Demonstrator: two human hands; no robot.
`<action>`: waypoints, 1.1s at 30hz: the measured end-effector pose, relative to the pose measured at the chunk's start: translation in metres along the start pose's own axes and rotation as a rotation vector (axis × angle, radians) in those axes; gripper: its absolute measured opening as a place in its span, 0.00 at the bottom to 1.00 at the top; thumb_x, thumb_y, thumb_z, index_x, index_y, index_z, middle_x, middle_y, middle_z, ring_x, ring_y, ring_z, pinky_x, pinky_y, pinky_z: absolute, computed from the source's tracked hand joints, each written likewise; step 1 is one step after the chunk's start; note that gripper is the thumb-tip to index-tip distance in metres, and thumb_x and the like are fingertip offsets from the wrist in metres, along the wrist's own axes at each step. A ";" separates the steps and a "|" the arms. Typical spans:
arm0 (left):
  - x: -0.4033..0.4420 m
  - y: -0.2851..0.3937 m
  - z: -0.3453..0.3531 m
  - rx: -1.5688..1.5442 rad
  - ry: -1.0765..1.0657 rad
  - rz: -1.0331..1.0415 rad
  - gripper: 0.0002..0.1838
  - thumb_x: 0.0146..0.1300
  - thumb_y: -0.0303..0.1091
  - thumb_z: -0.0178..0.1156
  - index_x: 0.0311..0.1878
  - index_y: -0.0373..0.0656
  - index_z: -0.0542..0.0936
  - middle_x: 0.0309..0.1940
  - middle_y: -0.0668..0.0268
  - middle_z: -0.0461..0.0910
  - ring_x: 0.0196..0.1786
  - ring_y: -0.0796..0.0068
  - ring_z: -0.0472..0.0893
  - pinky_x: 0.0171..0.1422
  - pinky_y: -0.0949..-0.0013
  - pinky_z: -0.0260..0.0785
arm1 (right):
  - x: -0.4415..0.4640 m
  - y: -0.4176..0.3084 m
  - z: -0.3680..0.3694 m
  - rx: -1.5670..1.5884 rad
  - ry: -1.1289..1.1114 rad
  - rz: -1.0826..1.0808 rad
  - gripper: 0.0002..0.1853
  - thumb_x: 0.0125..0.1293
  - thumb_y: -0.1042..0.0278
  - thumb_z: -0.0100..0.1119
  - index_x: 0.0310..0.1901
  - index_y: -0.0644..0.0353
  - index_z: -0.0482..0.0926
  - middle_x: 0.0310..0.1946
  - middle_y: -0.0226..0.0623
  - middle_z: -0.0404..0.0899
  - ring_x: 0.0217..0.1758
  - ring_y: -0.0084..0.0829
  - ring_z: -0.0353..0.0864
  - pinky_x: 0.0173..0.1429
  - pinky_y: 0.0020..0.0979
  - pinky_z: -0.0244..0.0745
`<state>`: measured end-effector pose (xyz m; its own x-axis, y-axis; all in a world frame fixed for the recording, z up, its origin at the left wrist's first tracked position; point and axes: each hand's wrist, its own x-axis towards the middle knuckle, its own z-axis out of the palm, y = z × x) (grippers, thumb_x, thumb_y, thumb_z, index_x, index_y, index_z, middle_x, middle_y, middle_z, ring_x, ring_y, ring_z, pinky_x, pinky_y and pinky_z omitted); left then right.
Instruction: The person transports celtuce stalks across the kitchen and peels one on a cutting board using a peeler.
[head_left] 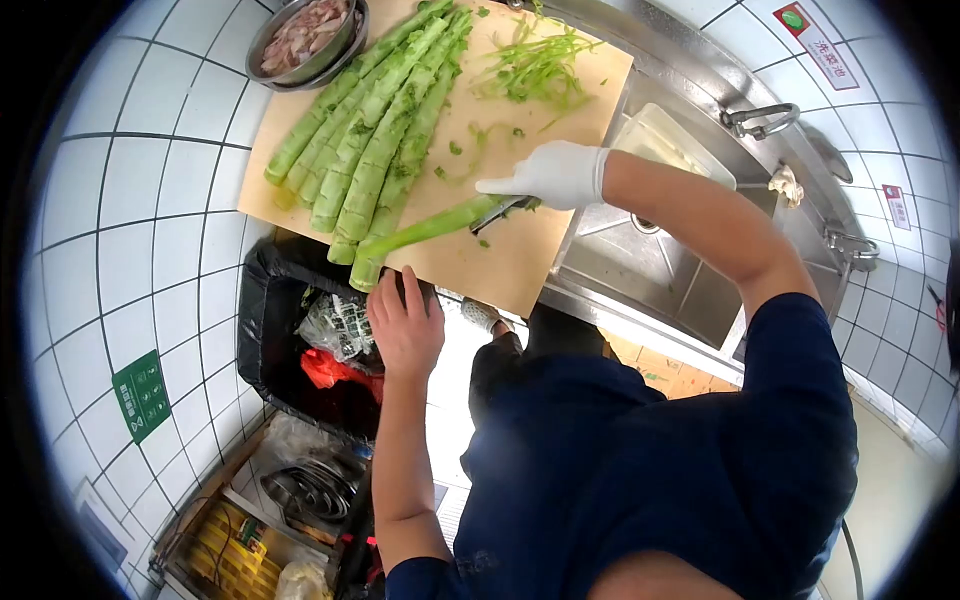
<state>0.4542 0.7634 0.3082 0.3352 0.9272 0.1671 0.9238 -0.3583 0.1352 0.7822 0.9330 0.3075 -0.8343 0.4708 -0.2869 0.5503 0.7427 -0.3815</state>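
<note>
Green stalk: the single stalk [430, 228] slants across the near edge of the desk, one end by the left hand, the other under the right.
Right hand: the gloved hand [548, 175] is closed on a slim metal tool [495, 214], which meets the stalk's upper end.
Left hand: the bare hand [408, 320] sits at the stalk's lower end, fingers curled toward it; whether they grip it, I cannot tell.
Metal bowl: the bowl [350, 45] at the desk's far left corner holds pale pink pieces of meat [303, 38].
Bin: lined with a black bag [258, 340], below the near left edge; in it lie clear printed plastic [345, 325] and a red bag [335, 370].
Sink: steel [600, 265], along the right side, with a whitish tub [705, 158] inside.
Desk: a pale tan top [490, 275] bearing a row of thick stalks [385, 120] side by side, with thin green strips [535, 65] heaped to their right.
Room: white tiled walls [145, 180], a green sign [142, 398] on the left, two taps [765, 120] behind the sink, a yellow basket [240, 560] low down.
</note>
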 end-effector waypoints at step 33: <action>-0.045 0.005 0.102 -0.461 -0.469 -0.368 0.20 0.80 0.48 0.52 0.47 0.36 0.73 0.33 0.39 0.84 0.38 0.32 0.84 0.43 0.37 0.76 | -0.001 -0.095 0.091 0.089 0.151 0.504 0.44 0.69 0.77 0.51 0.82 0.26 0.55 0.38 0.41 0.82 0.34 0.42 0.86 0.36 0.41 0.83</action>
<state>0.4623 0.7306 0.2019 0.1590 0.9083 -0.3869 0.8547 0.0695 0.5145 0.7343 0.8189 0.2640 -0.4575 0.8271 -0.3266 0.8793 0.3663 -0.3043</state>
